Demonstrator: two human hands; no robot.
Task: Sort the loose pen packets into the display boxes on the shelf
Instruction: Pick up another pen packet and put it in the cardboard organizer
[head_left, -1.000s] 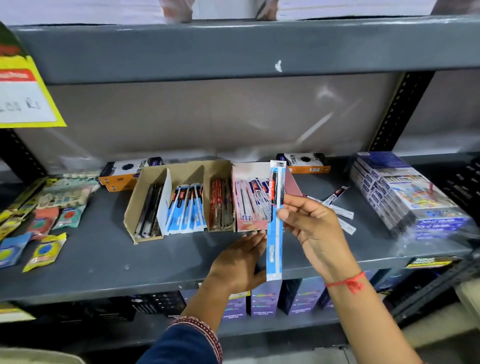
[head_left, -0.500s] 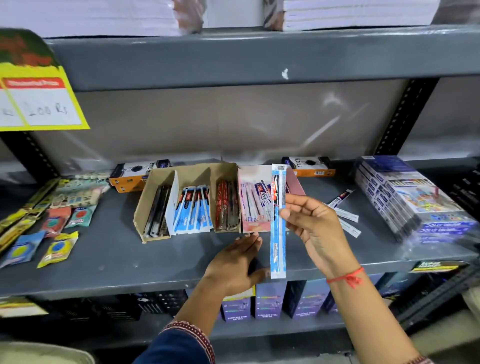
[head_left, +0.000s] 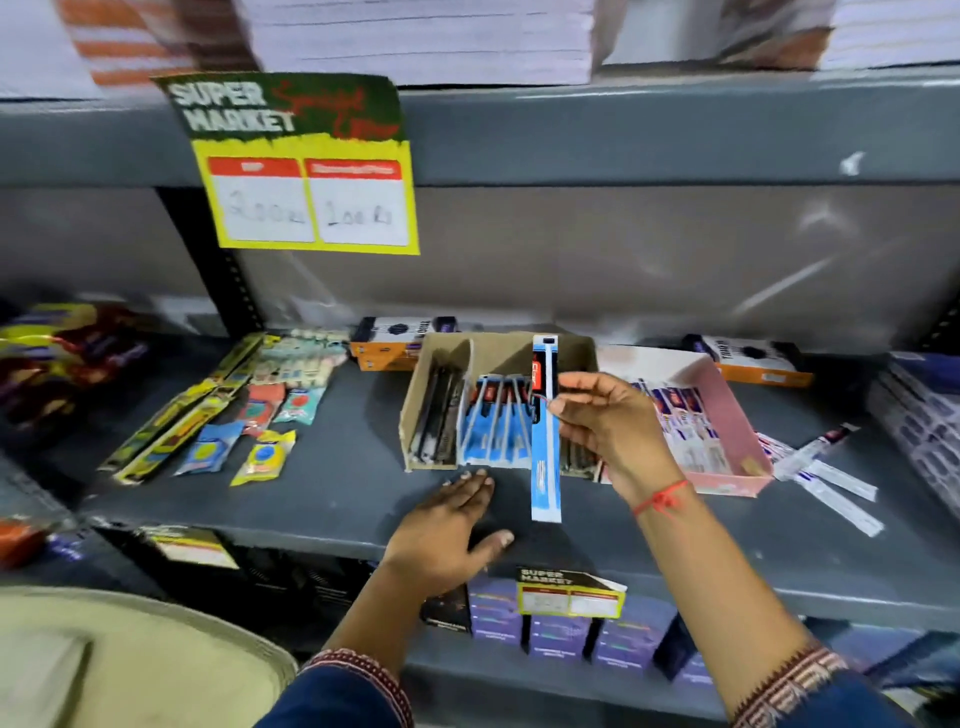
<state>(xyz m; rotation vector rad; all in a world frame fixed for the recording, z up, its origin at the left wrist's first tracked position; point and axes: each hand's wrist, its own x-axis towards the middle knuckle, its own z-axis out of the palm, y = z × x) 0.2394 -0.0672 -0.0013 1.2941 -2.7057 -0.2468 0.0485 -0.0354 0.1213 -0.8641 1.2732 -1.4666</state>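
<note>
The whole view is smeared by motion, so small print cannot be read. On the yellow price sign (head_left: 311, 202) the handwritten numbers are too blurred to tell. The right hand (head_left: 608, 426) covers the right compartment of the brown display box (head_left: 498, 353), and the pen packet (head_left: 545, 431) in its grip hides part of the blue packets (head_left: 491, 431) behind it. The print on the packets in the pink display box (head_left: 727, 415) is unreadable. The stacked boxes (head_left: 924, 415) at the shelf's right end are cut off by the picture's edge. The dark wrappers (head_left: 62, 353) at the left end are only coloured streaks.
</note>
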